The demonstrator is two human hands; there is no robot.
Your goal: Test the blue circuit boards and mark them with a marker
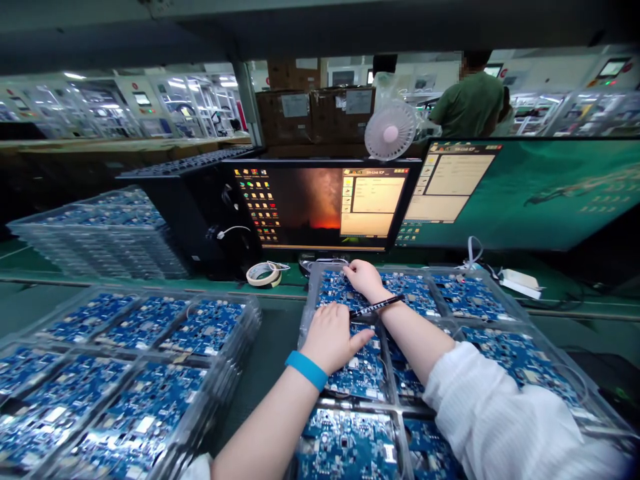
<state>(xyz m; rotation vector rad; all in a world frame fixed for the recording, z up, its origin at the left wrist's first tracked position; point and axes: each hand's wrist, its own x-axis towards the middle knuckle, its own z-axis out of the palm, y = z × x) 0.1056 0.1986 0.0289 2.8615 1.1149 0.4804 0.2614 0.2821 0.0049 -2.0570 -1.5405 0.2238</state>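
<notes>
My left hand (pixel 327 339), with a blue wristband (pixel 307 371), rests over a blue circuit board (pixel 357 373) in a clear plastic tray (pixel 395 408). Its fingers are curled and its thumb points right. A black pen (pixel 376 307) with white markings sticks out from these fingers and crosses in front of my right wrist. Farther back, my right hand (pixel 367 279) reaches to the tray's far left corner over another circuit board (pixel 333 283). Its fingertips are pinched together near the board's top edge; what lies between them is too small to make out.
A stack of board trays (pixel 235 347) stands left, another stack (pixel 115 247) behind it. Two monitors (pixel 320 207) (pixel 525 200), a computer case (pixel 185 207), a tape roll (pixel 264 274) and a white box (pixel 521 283) line the back. A small fan (pixel 390 131) sits above. A person (pixel 470 97) stands beyond.
</notes>
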